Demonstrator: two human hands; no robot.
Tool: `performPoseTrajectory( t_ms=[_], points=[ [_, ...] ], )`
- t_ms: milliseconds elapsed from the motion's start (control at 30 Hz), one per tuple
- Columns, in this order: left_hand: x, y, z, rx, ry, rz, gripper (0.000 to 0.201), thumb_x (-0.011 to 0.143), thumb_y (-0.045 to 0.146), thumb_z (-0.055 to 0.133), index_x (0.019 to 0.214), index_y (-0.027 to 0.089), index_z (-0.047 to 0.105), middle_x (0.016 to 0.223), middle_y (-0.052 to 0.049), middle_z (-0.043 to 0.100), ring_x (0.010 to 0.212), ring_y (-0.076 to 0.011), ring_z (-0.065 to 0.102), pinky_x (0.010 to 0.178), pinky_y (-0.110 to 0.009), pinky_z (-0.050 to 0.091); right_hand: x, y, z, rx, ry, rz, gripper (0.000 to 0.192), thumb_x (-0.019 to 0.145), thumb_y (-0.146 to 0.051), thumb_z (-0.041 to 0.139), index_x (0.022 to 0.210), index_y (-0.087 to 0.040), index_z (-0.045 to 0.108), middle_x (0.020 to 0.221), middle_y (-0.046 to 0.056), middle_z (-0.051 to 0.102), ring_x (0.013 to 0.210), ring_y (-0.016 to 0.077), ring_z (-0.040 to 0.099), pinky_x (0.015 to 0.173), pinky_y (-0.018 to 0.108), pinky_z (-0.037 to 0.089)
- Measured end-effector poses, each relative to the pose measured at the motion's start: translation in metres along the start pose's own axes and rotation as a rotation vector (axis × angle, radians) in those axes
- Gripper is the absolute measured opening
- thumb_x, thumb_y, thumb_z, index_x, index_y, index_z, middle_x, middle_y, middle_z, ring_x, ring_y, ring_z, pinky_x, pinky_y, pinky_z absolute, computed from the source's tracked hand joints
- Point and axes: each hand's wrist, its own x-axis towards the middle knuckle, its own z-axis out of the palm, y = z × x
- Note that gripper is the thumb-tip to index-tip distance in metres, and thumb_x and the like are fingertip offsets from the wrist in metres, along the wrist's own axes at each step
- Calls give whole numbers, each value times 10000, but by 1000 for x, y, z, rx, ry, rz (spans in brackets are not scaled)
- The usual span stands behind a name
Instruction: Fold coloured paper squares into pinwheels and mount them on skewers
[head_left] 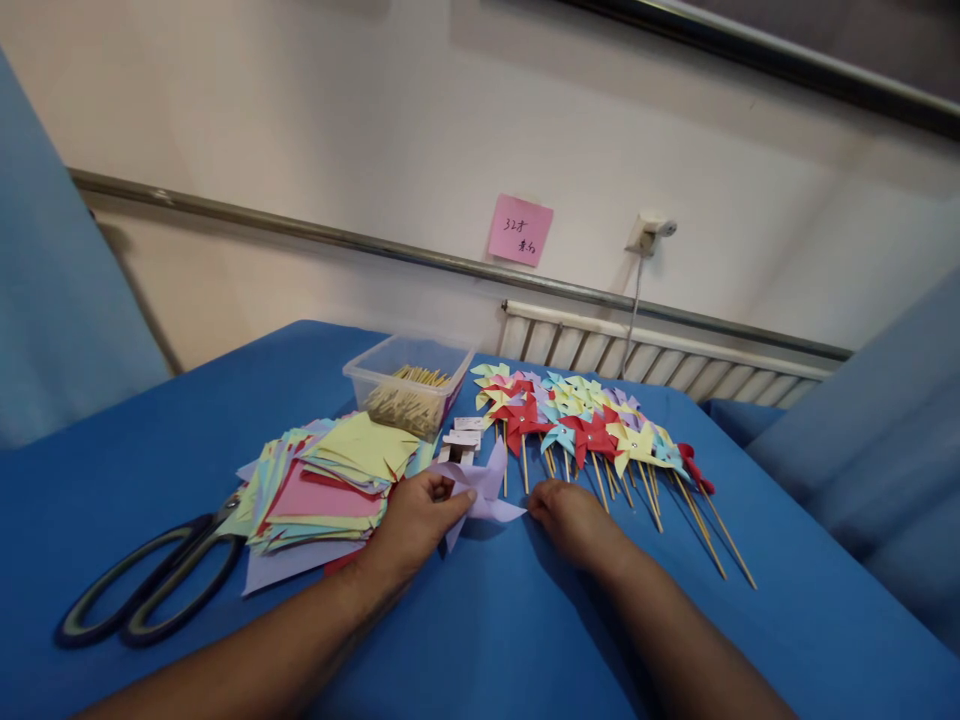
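While my forearms stretch out over the blue table [487, 640], my left hand [409, 525] is pinching the lilac paper pinwheel [484, 490] by its left edge, thumb and fingers closed on the paper, so the piece sits just right of that hand and flat on the cloth. My right hand [574, 520] rests knuckles-up just beside it, fingertips at the pinwheel's right corner; can't really tell if it's gripping anything, the fingers are curled under. Off to the left there's one pair of scissors [150, 585], touching the messy stack of coloured paper squares [330, 480], too many to count. Behind the pinwheel are a few small white strips [465, 437]. Further back, one clear plastic tub [409, 385] of wooden sticks, and right of it a heap of finished pinwheels [592, 425] on sticks, well over a dozen. One pink note [520, 230] is stuck on the wall.
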Motion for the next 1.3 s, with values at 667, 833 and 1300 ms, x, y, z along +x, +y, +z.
performPoseTrajectory(
  t_ms=[667,833,1300],
  points=[
    [-1,1,0,3,7,15,195,529,306,719,628,153,650,567,-12,658,603,-198,632,546,-265,465,0,7,-2,29,14,40,152,820,-137,467,773,-169,608,824,46,611,779,149,551,689,226,348],
    [1,-1,-1,2,-12,17,216,543,315,721,670,153,657,613,-22,677,653,-210,643,586,-276,478,-6,-4,-7,63,-39,-24,153,801,-120,485,719,-171,603,838,42,612,784,138,549,705,208,363],
    [2,-2,0,45,-22,11,244,582,341,697,715,141,654,626,-11,652,603,-163,588,556,-248,440,-3,1,-4,148,-41,-79,136,769,-94,499,747,-180,602,859,18,617,790,124,560,695,185,379]
  ],
)
